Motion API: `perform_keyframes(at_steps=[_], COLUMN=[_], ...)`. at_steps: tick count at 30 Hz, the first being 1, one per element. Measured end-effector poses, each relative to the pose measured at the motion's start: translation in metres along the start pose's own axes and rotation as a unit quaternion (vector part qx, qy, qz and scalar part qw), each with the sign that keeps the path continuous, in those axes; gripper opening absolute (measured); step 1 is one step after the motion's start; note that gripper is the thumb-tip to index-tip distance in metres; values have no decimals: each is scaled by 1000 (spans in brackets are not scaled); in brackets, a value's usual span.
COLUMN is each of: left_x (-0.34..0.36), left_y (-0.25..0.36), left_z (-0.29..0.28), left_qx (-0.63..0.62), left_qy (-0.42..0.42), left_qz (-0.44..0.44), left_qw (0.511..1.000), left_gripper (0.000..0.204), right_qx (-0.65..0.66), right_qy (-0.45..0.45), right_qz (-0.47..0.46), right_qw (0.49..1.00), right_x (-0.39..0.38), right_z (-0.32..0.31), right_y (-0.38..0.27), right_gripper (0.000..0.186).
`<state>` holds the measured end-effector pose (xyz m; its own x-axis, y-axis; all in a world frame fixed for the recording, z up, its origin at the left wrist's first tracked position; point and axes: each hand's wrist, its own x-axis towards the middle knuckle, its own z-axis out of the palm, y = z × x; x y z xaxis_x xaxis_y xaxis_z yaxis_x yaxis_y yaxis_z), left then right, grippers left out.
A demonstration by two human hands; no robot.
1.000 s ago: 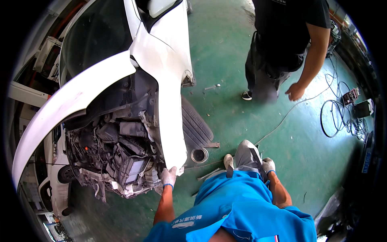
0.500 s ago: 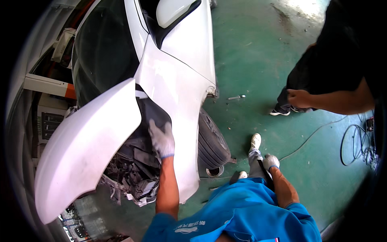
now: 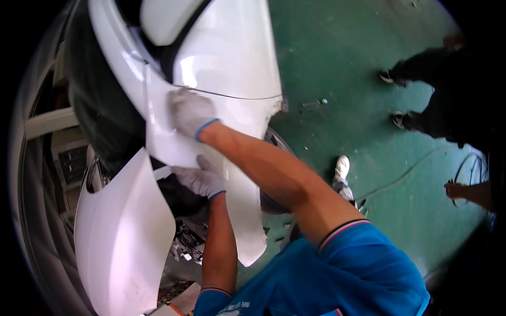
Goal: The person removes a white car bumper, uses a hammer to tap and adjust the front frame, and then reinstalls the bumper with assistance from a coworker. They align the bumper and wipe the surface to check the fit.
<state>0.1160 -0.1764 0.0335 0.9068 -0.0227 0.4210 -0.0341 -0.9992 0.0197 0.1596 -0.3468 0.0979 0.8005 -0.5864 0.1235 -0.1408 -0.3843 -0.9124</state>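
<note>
Head view: engine bay (image 3: 182, 200) with parts (image 3: 191, 242); left hand (image 3: 203, 180), right hand (image 3: 192, 112) at fender (image 3: 240, 210), fingers' grip unclear.

Head cam: wide fisheye, worn high, looking down and forward over the wearer's own chest at both gloved hands.
Left unit of the head pair, upright, unmirrored. Frame centre lands on the right forearm (image 3: 263, 158), so the axis hits right of the fingers of both left hand (image 3: 204, 180) and right hand (image 3: 193, 112). Range is near: blue shirt (image 3: 327, 284) is big below the fingers, white fender (image 3: 240, 195) sits right at them. Door (image 3: 226, 47) above the fingers gets cut by the top edge. Green floor (image 3: 327, 63), right of the fingers, is farther off; another person's legs (image 3: 421, 66) show toward the right rim. Corners go black.
</note>
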Motion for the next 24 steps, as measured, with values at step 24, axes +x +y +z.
perform_keyframes(at_steps=[24], left_x=[3], left_y=[-43], left_z=[29], left_qx=[89], left_qy=[114], left_qz=[184], left_qw=[972], left_gripper=[100], right_qx=[19], right_qy=[-112], right_qz=[336], right_qw=[935], right_x=[-37], right_z=[59], right_y=[278], right_gripper=[55])
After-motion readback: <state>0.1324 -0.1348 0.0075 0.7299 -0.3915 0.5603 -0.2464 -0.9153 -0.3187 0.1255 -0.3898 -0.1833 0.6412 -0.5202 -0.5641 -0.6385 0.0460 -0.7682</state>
